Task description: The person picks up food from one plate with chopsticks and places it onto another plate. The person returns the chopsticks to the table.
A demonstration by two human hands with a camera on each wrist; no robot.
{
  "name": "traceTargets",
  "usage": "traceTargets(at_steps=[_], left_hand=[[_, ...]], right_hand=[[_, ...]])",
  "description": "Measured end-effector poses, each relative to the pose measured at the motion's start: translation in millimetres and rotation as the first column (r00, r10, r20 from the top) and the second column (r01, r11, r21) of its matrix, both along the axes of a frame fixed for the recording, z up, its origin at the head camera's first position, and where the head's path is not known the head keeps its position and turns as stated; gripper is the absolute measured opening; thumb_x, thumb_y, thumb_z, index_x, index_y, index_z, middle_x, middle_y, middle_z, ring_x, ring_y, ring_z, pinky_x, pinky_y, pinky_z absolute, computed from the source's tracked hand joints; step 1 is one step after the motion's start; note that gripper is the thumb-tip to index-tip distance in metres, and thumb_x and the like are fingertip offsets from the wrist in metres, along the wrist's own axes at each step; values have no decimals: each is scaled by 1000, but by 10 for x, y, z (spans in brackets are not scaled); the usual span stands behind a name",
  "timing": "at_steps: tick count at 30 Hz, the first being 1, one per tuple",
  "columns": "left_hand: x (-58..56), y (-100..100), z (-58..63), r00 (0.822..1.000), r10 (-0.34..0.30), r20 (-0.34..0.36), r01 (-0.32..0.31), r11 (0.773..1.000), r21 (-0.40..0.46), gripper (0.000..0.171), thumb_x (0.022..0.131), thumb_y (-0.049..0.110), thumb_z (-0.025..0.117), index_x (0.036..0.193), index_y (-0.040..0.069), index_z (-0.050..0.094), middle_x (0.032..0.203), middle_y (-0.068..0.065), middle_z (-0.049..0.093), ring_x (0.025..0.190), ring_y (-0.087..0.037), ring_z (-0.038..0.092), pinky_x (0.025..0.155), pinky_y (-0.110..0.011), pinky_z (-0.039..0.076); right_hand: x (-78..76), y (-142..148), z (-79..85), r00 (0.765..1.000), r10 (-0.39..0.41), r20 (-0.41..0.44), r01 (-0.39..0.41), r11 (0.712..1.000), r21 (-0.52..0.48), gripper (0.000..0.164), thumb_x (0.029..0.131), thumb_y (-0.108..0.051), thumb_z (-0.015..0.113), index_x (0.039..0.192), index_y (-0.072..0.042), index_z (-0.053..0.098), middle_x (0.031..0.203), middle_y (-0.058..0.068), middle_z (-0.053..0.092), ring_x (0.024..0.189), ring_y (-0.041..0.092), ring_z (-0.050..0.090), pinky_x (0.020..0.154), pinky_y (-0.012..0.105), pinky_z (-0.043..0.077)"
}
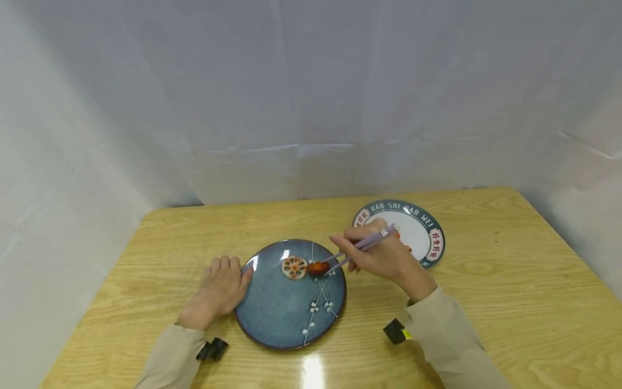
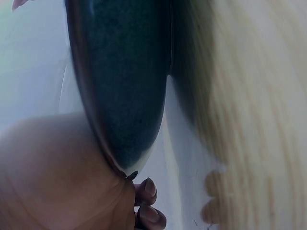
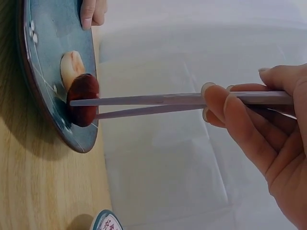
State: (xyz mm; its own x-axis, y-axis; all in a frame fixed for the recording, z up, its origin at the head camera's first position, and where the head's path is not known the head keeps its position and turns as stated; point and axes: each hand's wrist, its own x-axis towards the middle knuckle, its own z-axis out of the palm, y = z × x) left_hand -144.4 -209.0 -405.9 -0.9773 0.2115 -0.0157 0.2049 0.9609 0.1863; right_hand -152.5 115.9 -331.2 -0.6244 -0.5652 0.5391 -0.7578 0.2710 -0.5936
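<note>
Brown glossy food pc is at the far right part of your blue plate, right up by the lotus slice, w/ the purple chopsticks either side of it. Your R hand grips those sticks, fingers curled round the shafts, & the tips have the pc betw. them, so I'd say it's not let go yet. Your L hand isn't clutching anything: fingers loose on the table, thumb against the blue plate's left rim, prob. steadying it. Progress, as I'd judge it: lotus slice lies on the blue plate w/ nothing holding it, so that one's done; brown pc is right by it, so mostly there, w/ only the release left. Can't tell for sure if its underside bears fully on the glaze, as the sticks cover part of it. Some red bits are on the white plate w/ the dark green rim, back right, partly blocked by your R hand; if they count too, that's the rest of the work
</note>
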Motion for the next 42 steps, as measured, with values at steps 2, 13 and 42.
traceTargets(at_steps=[2, 13, 42], left_hand=[[0, 0, 1, 1000, -1, 0, 1, 1000, -1, 33, 103, 27, 38, 86, -1, 42, 83, -14, 39, 81, -34, 38, 69, -44, 32], [-3, 4, 2, 1000, 1, 2, -1, 1000, -4, 33, 104, 27, 38, 86, -1, 42, 84, -14, 39, 83, -35, 39, 69, -45, 32], [4, -14, 3, 1000, -3, -21, 3, 1000, -10, 33, 103, 27, 39, 86, -2, 42, 84, -15, 40, 82, -35, 40, 68, -44, 32]], right_hand=[[7, 1, 9, 1000, -2, 15, 2, 1000, 14, 35, 96, -10, 59, 61, -8, 55, 54, 4, 59, 45, 1, 59, 41, 18, 45], [43, 71, 95, 992, -64, 107, 49, 989, 138, 26, 94, -14, 64, 69, -7, 59, 56, -4, 58, 47, 7, 60, 43, 20, 47], [-45, 534, 251, 867, -298, 399, 269, 954, 129, 29, 96, -28, 61, 85, -3, 70, 66, 8, 67, 50, 20, 62, 45, 34, 51]])
